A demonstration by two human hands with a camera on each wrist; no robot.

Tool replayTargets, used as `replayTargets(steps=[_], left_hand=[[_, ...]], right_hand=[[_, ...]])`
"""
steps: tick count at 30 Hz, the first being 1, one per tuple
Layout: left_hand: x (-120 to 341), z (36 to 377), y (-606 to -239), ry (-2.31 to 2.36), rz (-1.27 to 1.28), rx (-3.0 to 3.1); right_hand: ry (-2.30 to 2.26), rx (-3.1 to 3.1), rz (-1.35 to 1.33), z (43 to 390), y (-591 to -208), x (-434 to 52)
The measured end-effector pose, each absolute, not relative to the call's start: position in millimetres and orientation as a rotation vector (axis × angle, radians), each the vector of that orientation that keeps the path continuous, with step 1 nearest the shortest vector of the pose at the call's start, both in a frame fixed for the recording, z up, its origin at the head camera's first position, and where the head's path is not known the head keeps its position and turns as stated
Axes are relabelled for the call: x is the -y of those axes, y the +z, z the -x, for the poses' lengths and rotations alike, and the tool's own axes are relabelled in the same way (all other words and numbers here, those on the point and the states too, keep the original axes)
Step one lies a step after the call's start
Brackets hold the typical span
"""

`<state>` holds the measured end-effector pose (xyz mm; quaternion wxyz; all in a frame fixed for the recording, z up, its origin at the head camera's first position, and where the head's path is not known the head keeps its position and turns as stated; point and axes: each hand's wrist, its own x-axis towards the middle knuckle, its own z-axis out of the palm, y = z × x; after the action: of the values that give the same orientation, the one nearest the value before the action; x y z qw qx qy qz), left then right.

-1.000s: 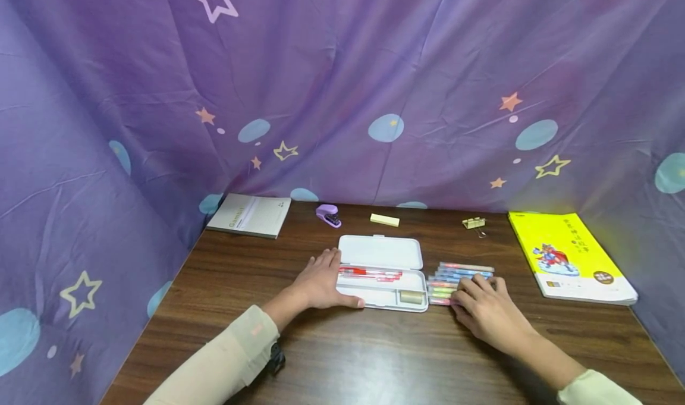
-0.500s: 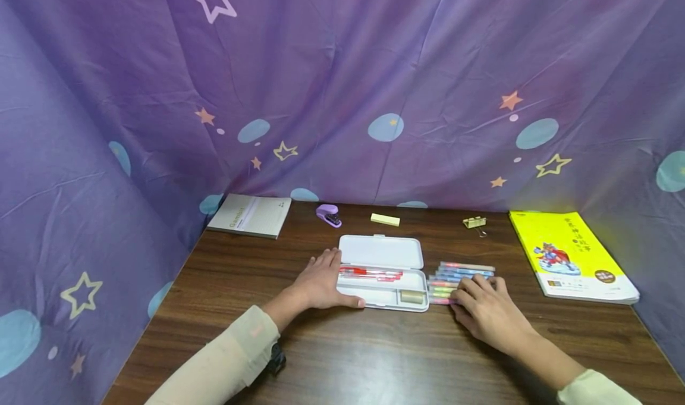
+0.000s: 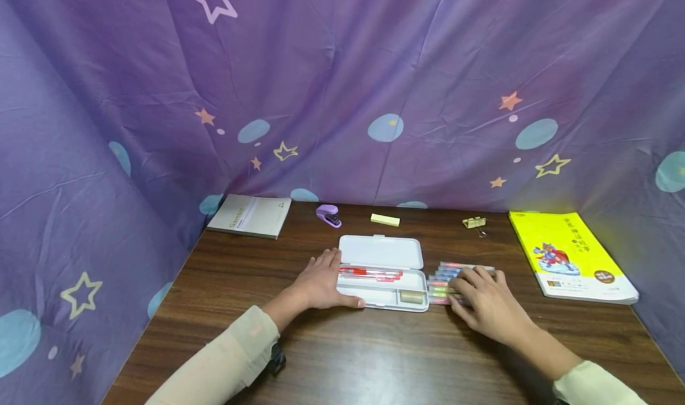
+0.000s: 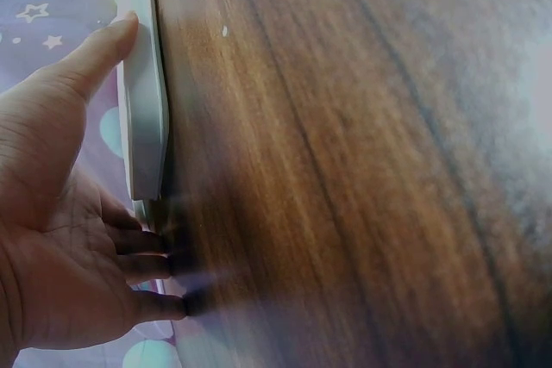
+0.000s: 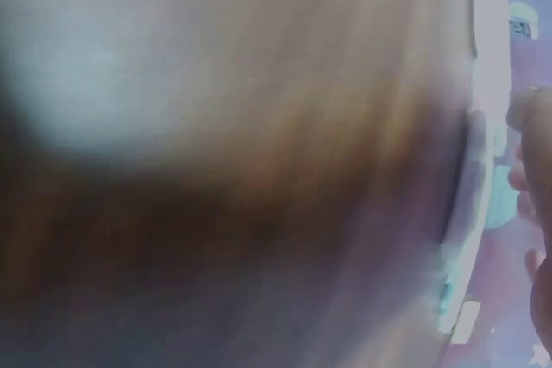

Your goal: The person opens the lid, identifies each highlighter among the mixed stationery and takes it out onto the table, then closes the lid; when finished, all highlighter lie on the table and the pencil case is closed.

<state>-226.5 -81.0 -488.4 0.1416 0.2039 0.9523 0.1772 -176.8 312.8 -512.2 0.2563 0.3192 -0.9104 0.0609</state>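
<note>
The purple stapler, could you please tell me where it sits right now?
In the head view the purple stapler sits at the back of the table, between the grey notebook on its left and the yellow sticky-note pad on its right.

On my left wrist feed, my left hand [image 4: 60, 213] lies open against the white pencil case [image 4: 142, 101], thumb stretched along its near edge and fingertips [image 4: 159, 269] pressed to the desk [image 4: 345, 152] at the case's end. The dark wood grain fills most of the picture. Purple patterned cloth [image 4: 52, 6] shows beyond the case.
</note>
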Motion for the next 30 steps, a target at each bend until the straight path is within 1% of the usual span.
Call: replayTargets(steps=[9,15,24,30], left_hand=[[83,227,-491,0.526,-0.593,-2.752],[83,227,-492,0.542,-0.599,-2.757],[82,229,-493,0.558,-0.595,-2.761],[81,227,-494,0.658,-0.528,-2.759]], right_hand=[[0.641,2.691,-0.716,237,-497,-275],[0.741,2.908,-0.646,269,-500,-257],[0.777,2.881,-0.669,278,-501,-244],[0.747,2.796,-0.694,267,-480,-242]])
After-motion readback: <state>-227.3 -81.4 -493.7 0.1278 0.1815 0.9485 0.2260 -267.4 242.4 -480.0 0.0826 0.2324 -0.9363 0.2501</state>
